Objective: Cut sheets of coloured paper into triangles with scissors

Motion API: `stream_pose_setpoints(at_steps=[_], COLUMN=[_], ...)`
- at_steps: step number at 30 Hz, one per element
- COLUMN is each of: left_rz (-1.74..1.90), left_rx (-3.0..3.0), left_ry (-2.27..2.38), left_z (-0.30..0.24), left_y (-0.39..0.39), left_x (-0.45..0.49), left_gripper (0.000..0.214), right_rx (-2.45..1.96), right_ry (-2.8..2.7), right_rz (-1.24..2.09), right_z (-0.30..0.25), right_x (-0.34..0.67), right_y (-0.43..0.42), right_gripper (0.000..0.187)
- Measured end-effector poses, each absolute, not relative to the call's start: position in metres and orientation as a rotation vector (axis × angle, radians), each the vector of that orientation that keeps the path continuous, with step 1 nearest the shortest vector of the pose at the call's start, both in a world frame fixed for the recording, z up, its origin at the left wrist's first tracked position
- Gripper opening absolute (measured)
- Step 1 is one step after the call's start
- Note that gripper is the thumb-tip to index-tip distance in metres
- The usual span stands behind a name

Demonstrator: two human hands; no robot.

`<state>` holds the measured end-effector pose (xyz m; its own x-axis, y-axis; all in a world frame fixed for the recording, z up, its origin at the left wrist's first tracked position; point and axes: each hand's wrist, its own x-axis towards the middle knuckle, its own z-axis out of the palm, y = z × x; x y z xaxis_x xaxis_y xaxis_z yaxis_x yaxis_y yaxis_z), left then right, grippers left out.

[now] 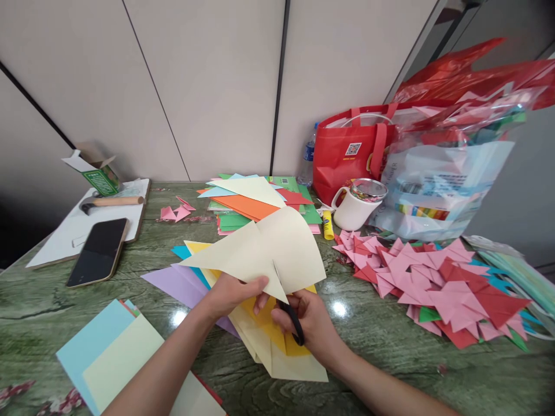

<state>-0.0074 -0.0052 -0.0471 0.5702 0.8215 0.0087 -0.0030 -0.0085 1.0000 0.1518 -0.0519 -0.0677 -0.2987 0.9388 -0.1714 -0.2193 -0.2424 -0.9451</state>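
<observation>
My left hand (232, 293) pinches the lower edge of a cream paper sheet (269, 248) and holds it up above the green marble table (390, 358). The sheet is split into two flaps by a cut. My right hand (310, 323) is closed round the black handles of scissors (291, 315), whose blades point up into the cut. Beneath both hands lie yellow and cream cut sheets (277, 352), with purple paper (182, 283) and blue paper to the left.
A stack of coloured sheets (255, 202) lies behind. Folded pink and red paper triangles (437, 286) are heaped at right. A white mug (355, 205), glue stick (328, 224), red bag (351, 153), plastic bag (451, 173), phone (99, 251), hammer (110, 201) and near-left paper stack (113, 352) surround them.
</observation>
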Motion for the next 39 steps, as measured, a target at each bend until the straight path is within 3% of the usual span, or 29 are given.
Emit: stream_pose_setpoints(at_steps=[23,39], left_rz=[0.77,1.137], left_rx=[1.398,1.105], left_ry=[0.708,0.842], left_z=[-0.052,-0.042], left_y=[-0.004,0.005], left_x=[-0.008,-0.011], left_gripper=[0.036,0.008], right_rx=[-1.116,-1.061], right_ry=[-1.112,-1.064], right_rz=[1.665,1.797], right_z=[-0.072,-0.071], right_x=[0.154,0.156], right_y=[-0.052,-0.048], right_gripper=[0.036,0.045])
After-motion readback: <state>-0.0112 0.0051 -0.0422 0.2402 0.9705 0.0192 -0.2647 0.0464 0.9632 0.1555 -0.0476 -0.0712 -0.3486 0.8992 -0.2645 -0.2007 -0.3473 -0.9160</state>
